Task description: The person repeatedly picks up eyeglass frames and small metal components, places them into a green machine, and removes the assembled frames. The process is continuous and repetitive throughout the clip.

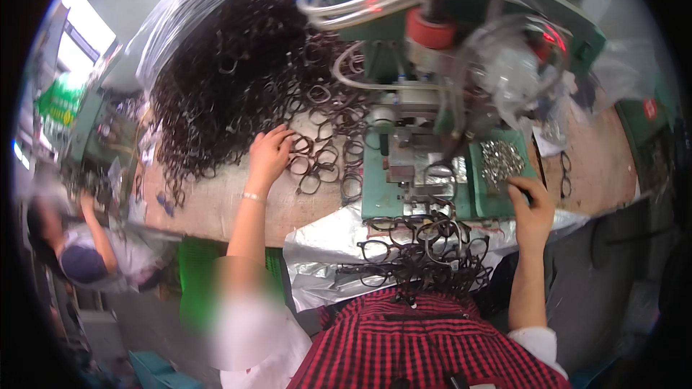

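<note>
On the wooden bench [216, 205], left of the green press machine [418, 166], the left hand [268, 155] rests spread-fingered on dark round plastic spectacle frames [317, 162]. The right hand [532, 205] pinches small silvery metal parts [499, 160] in the right-side tray.

— What are the spectacle frames [238, 86] made of?
— Dark glossy plastic, thin and smooth, by the look.
— And the desk [216, 202]?
— Matt brown wood, worn. The machine [404, 173] is green-painted metal, and its tray holds small shiny metal parts [501, 161].
— The sheet [324, 252] in front?
— Crinkled silvery plastic film.
</note>
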`<state>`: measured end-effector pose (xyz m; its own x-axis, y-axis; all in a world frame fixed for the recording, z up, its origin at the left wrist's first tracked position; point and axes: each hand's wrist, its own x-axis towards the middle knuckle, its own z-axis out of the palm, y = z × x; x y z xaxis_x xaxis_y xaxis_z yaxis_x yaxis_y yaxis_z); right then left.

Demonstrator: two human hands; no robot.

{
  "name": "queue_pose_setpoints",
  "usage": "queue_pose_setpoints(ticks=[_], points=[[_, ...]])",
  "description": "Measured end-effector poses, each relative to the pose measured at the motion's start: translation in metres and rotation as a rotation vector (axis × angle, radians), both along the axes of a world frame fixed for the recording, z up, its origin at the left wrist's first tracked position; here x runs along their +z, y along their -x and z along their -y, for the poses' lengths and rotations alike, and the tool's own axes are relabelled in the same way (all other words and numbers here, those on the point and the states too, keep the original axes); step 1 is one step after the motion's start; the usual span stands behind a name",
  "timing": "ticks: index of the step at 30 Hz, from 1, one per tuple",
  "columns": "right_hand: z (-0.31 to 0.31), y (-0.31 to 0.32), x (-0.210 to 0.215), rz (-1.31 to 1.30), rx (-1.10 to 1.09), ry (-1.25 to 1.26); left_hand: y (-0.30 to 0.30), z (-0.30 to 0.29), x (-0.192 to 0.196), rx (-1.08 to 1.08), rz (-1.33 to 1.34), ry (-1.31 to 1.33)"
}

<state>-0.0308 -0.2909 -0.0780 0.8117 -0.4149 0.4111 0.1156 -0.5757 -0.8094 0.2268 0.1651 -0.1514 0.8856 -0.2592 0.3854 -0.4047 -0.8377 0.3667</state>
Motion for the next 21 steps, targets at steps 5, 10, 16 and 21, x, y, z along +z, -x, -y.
queue_pose_setpoints(ticks=[5,10,16,21], points=[[-0.055,-0.066,0.033,0.121,0.138,-0.052,0.054,0.045,0.03,0.071,0.293,0.183],[-0.083,-0.067,0.026,0.164,0.137,-0.428,0.095,0.067,-0.02,0.132,-0.1,1.122],[-0.085,-0.07,0.024,0.17,0.187,-0.451,0.135,0.131,0.102,-0.429,0.204,1.215],[-0.099,-0.068,0.037,0.166,0.314,-0.887,0.12,0.179,0.168,-0.735,0.278,1.009]])
